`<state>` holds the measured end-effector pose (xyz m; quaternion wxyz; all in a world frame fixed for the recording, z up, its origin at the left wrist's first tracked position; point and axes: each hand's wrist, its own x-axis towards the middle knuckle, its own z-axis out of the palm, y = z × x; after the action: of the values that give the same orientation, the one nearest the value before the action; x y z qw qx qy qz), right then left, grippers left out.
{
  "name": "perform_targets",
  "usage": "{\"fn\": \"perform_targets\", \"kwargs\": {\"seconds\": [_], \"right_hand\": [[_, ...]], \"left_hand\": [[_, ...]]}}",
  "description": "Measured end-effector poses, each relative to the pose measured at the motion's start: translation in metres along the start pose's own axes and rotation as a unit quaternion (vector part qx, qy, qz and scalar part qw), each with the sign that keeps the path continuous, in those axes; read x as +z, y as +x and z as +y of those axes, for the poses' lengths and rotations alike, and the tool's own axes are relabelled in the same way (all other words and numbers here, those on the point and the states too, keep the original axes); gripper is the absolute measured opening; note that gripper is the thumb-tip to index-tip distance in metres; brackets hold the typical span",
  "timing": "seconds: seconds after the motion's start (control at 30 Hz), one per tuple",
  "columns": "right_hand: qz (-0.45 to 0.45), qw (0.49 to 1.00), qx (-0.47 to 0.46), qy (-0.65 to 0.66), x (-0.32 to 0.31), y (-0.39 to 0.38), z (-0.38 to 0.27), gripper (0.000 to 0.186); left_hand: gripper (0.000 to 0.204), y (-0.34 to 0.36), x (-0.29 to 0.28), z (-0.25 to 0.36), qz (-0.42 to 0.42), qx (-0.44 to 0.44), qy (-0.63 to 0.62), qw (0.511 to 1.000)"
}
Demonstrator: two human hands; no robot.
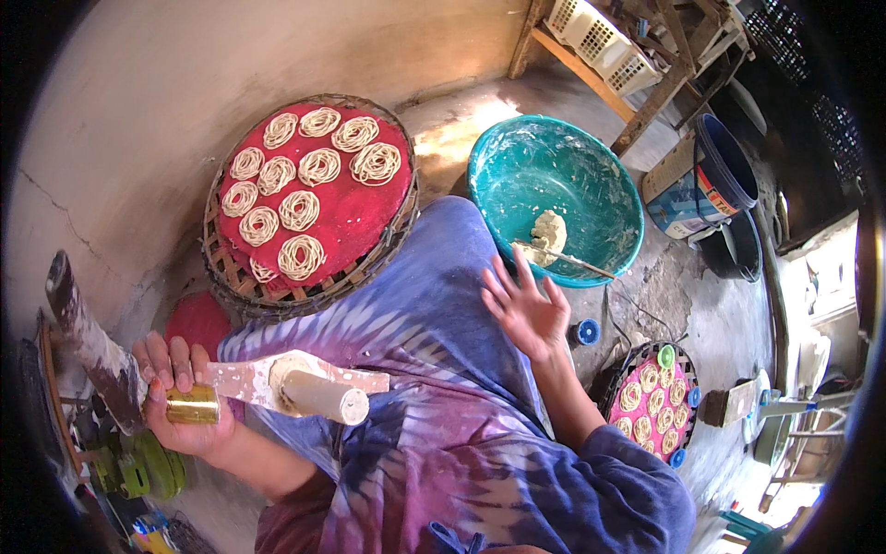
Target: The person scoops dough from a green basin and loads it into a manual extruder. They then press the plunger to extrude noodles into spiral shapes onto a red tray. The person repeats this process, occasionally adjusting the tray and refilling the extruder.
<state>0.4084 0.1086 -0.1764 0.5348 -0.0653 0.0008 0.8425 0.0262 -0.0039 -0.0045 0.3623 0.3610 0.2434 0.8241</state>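
My left hand (175,369) grips a flour-smeared wooden press with a brass cylinder (194,404), a dark upright handle (92,342) and a pale board and plunger (323,395) lying across toward my lap. My right hand (526,309) is open, fingers spread, just below the rim of a teal basin (494,175). Inside the basin rest a lump of dough (549,226) and a thin stick (591,268). To the left, a round woven tray (369,222) lined in red holds several coils of raw noodles (300,210).
A smaller tray (655,388) of noodle coils and a blue cap (586,331) lie right of me. Buckets (683,185) stand beyond the basin, under a wooden rack (577,55) holding white crates (600,42). A wall (111,111) rises at left; green objects (138,466) lie below.
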Motion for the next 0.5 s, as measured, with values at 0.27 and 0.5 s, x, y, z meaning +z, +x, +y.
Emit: {"fn": "perform_targets", "kwargs": {"seconds": [0.27, 0.5], "right_hand": [[-0.036, 0.998, 0.014, -0.042, 0.0, 0.091, 0.035, 0.091], [-0.053, 0.997, 0.032, -0.05, -0.018, 0.087, 0.027, 0.087]], "left_hand": [[0.025, -0.02, -0.005, 0.02, 0.044, 0.034, 0.045, 0.997], [0.022, -0.024, -0.014, 0.014, 0.084, 0.007, 0.019, 0.996]]}}
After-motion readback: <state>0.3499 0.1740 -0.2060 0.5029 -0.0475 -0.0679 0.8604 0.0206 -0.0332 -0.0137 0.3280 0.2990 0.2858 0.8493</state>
